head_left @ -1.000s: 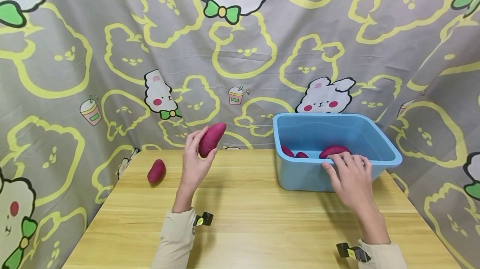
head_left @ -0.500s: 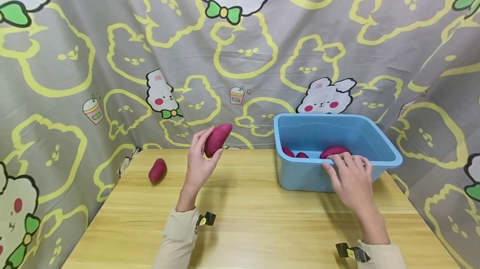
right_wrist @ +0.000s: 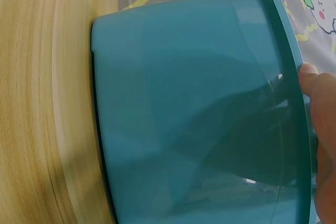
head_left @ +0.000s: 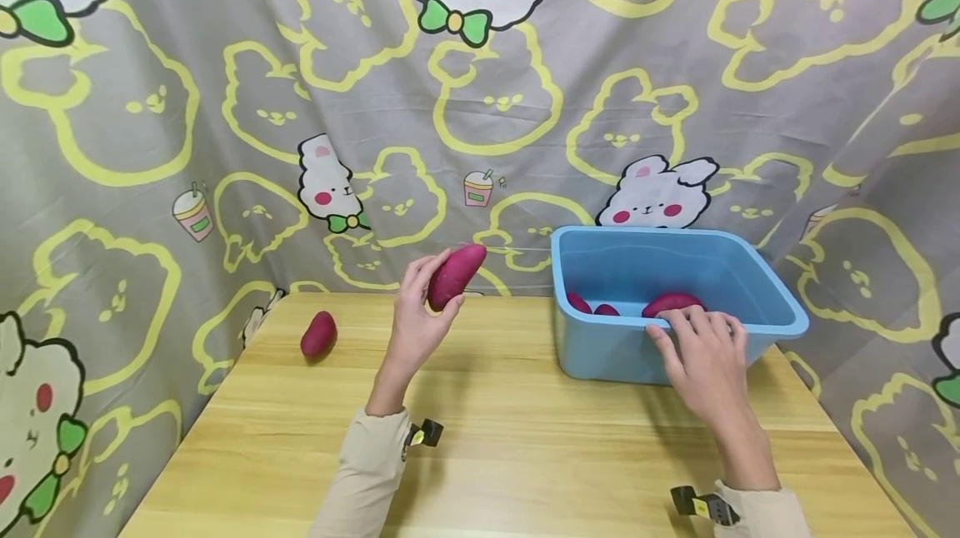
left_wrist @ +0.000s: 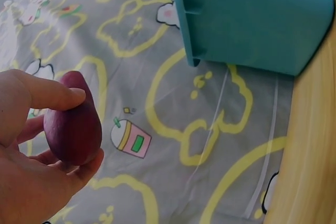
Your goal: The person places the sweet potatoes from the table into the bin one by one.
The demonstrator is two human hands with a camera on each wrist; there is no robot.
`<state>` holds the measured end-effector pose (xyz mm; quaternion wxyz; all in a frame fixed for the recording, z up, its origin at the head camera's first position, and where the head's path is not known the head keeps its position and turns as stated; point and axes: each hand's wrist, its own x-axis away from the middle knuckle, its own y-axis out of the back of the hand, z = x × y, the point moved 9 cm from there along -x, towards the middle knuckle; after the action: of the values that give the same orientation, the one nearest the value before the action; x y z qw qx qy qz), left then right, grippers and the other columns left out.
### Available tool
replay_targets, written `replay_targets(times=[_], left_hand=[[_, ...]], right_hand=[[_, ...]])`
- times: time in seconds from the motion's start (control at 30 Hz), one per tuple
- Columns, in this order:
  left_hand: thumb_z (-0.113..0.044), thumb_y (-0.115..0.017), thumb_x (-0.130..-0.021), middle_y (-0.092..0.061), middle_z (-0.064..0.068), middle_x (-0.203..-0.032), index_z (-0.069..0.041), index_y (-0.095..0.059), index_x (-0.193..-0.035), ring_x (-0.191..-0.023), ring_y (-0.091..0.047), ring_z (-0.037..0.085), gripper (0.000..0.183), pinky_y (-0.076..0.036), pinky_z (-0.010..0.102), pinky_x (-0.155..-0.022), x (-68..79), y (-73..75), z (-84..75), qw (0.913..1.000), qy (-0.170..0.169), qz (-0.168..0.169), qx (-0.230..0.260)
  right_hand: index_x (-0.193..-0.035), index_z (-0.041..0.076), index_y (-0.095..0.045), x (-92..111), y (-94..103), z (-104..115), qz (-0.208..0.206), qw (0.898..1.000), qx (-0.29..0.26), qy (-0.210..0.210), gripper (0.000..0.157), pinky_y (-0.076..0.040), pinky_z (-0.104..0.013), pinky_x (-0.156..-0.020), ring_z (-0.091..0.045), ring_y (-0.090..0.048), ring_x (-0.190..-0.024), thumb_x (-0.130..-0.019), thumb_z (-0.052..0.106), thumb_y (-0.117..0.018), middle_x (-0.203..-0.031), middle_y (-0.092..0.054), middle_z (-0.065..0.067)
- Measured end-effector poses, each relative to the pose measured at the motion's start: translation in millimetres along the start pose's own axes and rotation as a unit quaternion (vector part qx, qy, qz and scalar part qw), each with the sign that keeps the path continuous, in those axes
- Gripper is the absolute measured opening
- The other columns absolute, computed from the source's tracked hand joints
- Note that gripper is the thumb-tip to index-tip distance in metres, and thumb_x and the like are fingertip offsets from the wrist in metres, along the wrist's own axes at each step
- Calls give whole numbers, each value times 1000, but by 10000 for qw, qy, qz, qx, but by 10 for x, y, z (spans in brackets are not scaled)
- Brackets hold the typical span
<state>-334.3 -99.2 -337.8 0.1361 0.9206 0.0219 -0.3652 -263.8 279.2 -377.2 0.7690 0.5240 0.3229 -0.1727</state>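
In the head view my left hand [head_left: 420, 317] holds a purple sweet potato [head_left: 457, 275] in the air above the table, thumb on one side and fingers on the other. The left wrist view shows the same sweet potato [left_wrist: 76, 124] gripped between thumb and fingers. My right hand [head_left: 705, 363] grips the front rim of a blue plastic bin [head_left: 600, 355], its fingers hooked over the edge. In the right wrist view the thumb [right_wrist: 308, 72] lies at that rim. Inside the bin are several sweet potatoes [head_left: 672, 303], partly hidden by the front wall.
Another sweet potato [head_left: 318, 335] lies on the wooden table [head_left: 525, 446] toward the back left. A grey curtain [head_left: 510, 72] with cartoon rabbits hangs behind the table and along both sides. The bin stands at the back right, close to the curtain.
My left hand has moved to the right with the sweet potato, closer to the bin. My right hand stays on the rim. The head view has shifted slightly.
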Motion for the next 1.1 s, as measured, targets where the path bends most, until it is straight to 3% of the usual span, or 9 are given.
replay_targets(times=[0.23,0.67,1.1], left_hand=[[2,-80,-86,-53,16,-136,-10,-59,-145,-120,-57,29,64,-53,47,-96,4,-69,4,9998,32,144,-163],[0,-79,-87,-53,17,-134,-6,-58,-145,-119,-55,31,62,-53,48,-96,-20,-188,-19,9991,30,326,-276],[7,-79,-83,-53,17,-133,-7,-59,-143,-123,-51,29,65,-52,46,-100,-42,-289,-86,9994,52,331,121]], right_hand=[[-114,5,-68,2,19,13,-70,10000,-18,33,28,-23,-69,-103,-44,-47,-109,-95,26,-70,-106,-61,-18],[-114,5,-67,6,7,5,-34,10000,-63,-15,29,-22,-70,-103,-46,-46,-108,-98,29,-67,-107,-60,-20],[-114,5,-67,-7,6,26,14,10000,-37,-17,29,-21,-70,-103,-46,-46,-109,-96,28,-69,-108,-60,-20]])
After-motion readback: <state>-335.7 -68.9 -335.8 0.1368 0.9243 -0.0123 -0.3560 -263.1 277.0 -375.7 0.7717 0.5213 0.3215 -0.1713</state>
